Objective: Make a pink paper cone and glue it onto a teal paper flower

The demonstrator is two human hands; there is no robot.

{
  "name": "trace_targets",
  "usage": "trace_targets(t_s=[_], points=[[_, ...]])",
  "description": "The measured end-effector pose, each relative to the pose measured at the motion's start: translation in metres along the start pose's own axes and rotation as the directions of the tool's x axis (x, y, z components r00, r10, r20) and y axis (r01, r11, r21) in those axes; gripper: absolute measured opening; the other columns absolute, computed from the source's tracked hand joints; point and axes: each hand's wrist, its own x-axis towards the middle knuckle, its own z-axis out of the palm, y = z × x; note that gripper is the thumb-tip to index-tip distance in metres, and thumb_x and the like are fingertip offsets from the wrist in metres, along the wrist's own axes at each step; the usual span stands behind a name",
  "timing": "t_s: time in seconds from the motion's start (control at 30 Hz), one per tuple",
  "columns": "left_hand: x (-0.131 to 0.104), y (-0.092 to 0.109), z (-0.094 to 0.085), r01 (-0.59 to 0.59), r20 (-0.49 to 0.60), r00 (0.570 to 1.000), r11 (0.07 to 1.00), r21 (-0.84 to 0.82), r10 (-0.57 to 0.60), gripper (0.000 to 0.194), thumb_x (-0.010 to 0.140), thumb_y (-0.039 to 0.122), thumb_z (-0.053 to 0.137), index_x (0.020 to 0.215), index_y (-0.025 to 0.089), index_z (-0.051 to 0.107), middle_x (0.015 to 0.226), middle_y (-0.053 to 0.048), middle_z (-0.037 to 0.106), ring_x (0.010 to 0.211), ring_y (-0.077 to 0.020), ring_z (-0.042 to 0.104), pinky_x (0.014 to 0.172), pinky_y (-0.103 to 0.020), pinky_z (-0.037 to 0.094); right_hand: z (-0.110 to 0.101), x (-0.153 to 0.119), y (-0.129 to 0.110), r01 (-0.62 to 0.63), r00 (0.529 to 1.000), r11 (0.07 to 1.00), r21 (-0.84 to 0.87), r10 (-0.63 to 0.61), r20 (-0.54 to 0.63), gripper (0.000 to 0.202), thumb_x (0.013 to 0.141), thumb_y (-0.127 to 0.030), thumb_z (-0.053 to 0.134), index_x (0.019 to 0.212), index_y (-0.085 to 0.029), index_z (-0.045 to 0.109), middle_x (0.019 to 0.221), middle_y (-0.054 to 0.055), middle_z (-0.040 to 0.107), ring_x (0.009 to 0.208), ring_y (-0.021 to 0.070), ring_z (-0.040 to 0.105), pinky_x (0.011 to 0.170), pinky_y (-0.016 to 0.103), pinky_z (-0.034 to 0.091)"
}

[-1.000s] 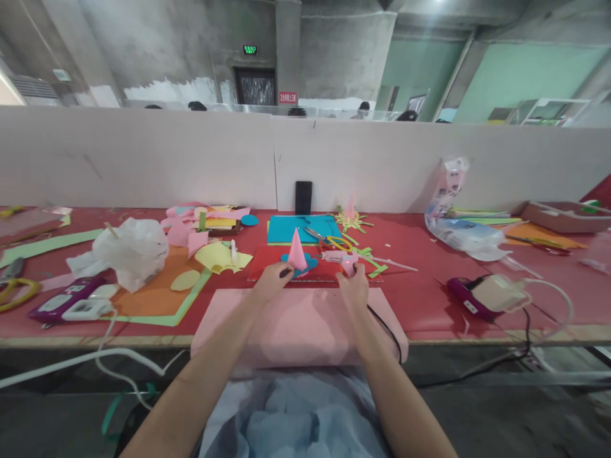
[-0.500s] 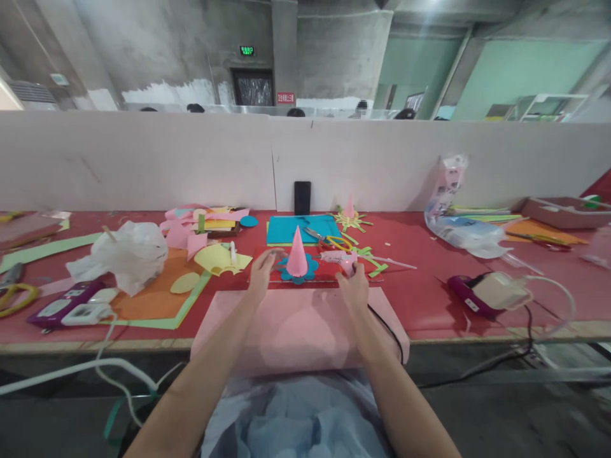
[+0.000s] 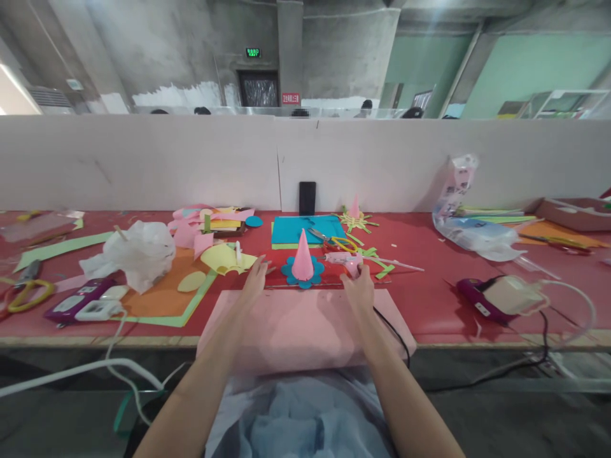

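A pink paper cone (image 3: 303, 259) stands upright on a blue flower-shaped paper base (image 3: 317, 272), in front of me on the red table. To its left my left hand (image 3: 256, 277) is open, fingers apart, touching neither cone nor base. My right hand (image 3: 359, 285) is wrapped around a pink hot glue gun (image 3: 351, 259), whose nozzle points left toward the cone. A clear glue stick (image 3: 405, 264) sticks out of its back. Beyond the cone, scissors with yellow handles (image 3: 341, 243) lie on blue paper sheets (image 3: 291, 232).
A pink box-like surface (image 3: 305, 331) lies nearest me. Left are crumpled white plastic (image 3: 143, 251), paper scraps (image 3: 191, 235) and a purple power strip (image 3: 79, 304). Behind stand a black phone (image 3: 307, 198) and another pink cone (image 3: 354, 208). A second power strip (image 3: 482, 299) lies right.
My left hand has drawn back to the left, away from the blue base. My right hand still holds the glue gun in about the same place. The view has shifted slightly.
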Motion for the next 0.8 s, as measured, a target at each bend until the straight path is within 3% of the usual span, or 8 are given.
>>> trace_targets(t_s=[0.1,0.27,0.47,0.7,0.8], points=[[-0.007,0.005,-0.008,-0.031,0.106,0.994,0.996,0.079,0.022,0.057,0.077,0.019,0.052,0.131,0.02,0.033,0.116,-0.012,0.057,0.102,-0.0199,0.059,0.088,-0.039,0.046,0.0,0.0,0.0,-0.002,1.0,1.0,-0.019,0.003,0.01,0.049,0.066,-0.037,0.051,0.112,-0.019,0.047,0.095,0.007,0.061,0.085,0.0241,0.058,0.067,0.03,0.041],[-0.014,0.01,-0.014,-0.159,0.199,0.971,0.976,0.146,0.129,0.065,0.07,0.006,0.052,0.13,0.024,0.036,0.119,-0.009,0.056,0.102,-0.0186,0.059,0.087,-0.036,0.048,0.0,0.001,0.0,-0.018,1.0,0.999,-0.028,0.018,0.024,0.051,0.066,-0.038,0.052,0.113,-0.019,0.046,0.098,0.008,0.061,0.089,0.025,0.058,0.069,0.031,0.041],[-0.01,0.007,-0.015,-0.119,0.122,0.988,0.971,0.207,0.096,0.066,0.067,0.009,0.06,0.128,0.024,0.04,0.101,-0.005,0.064,0.092,-0.0182,0.063,0.085,-0.036,0.048,-0.001,0.001,-0.003,-0.04,0.999,0.999,-0.011,0.04,0.029,0.051,0.065,-0.04,0.054,0.111,-0.019,0.047,0.098,0.008,0.061,0.089,0.0246,0.058,0.069,0.03,0.041],[-0.007,0.0,-0.015,-0.075,0.025,0.997,0.948,0.308,0.071,0.066,0.065,0.016,0.065,0.126,0.025,0.041,0.104,-0.005,0.062,0.08,-0.0175,0.065,0.082,-0.036,0.048,-0.002,0.0,-0.004,-0.044,0.998,0.999,-0.005,0.044,0.035,0.049,0.065,-0.04,0.054,0.108,-0.02,0.047,0.096,0.007,0.061,0.087,0.0243,0.058,0.067,0.03,0.041],[-0.008,0.005,-0.014,-0.092,-0.006,0.994,0.901,0.425,0.105,0.062,0.065,0.019,0.066,0.123,0.024,0.044,0.103,-0.007,0.062,0.084,-0.0208,0.064,0.083,-0.038,0.046,-0.003,0.0,-0.005,-0.055,0.998,0.998,-0.012,0.055,0.041,0.049,0.064,-0.039,0.054,0.109,-0.02,0.047,0.096,0.007,0.061,0.086,0.0242,0.058,0.066,0.03,0.041]])
